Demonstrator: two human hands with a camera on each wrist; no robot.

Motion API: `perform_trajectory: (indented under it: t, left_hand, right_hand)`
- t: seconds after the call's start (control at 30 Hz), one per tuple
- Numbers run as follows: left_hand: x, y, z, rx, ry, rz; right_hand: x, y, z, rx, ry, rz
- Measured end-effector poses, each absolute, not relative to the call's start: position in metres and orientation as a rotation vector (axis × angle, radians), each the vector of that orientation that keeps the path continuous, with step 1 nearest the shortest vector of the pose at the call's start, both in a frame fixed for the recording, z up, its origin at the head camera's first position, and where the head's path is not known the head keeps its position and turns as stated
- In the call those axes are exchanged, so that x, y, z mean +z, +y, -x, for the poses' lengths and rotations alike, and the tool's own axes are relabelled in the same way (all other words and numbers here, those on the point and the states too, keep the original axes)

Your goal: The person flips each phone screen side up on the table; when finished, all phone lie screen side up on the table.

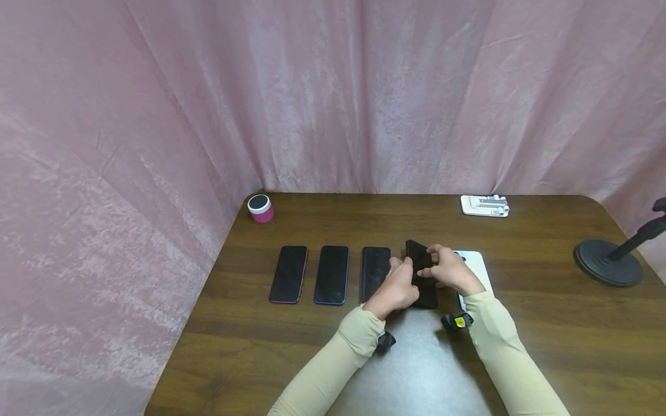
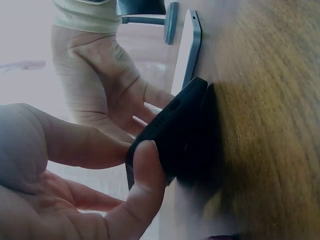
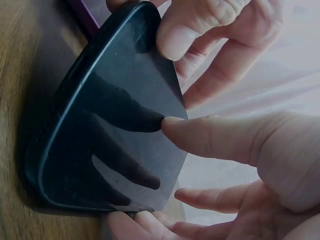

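The black phone [image 1: 426, 296] is between the two hands, tilted, with its left side raised off the surface [image 1: 234, 346]; whether its lower edge touches the wood I cannot tell. The left hand [image 1: 399, 287] pinches the raised side, thumb on the screen and fingers behind. The right hand [image 1: 448, 268] holds the opposite side narrowly, its thumb tip on the screen and other fingers at the edge.

Just left of the black phone, partly covered by the left hand, lies a dark phone [image 1: 372, 274]; farther left, apart, lie a blue-edged phone [image 1: 331, 275] and a pink-edged phone [image 1: 288, 274]. The white phone [image 1: 478, 268] lies beside the right hand, partly hidden by it. Toward the back are a pink jar [image 1: 263, 214] and a white stand [image 1: 484, 207]; a black stand [image 1: 607, 264] is well to the right.
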State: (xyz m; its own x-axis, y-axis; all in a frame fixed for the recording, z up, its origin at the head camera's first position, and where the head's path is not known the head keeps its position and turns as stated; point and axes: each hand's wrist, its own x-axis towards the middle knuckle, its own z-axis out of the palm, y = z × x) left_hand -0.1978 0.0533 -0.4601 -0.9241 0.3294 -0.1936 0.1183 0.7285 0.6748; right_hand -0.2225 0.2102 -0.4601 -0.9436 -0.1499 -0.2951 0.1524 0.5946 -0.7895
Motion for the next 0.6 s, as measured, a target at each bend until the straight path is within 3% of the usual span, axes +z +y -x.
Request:
perform_trajectory:
  t: [0.6]
  left_hand:
    - [-0.4626, 0.0603, 0.1892, 0.924, 2.682, -0.325]
  right_hand:
    - [-0.4654, 0.2087, 0.2229, -1.067, 2.686, 0.057]
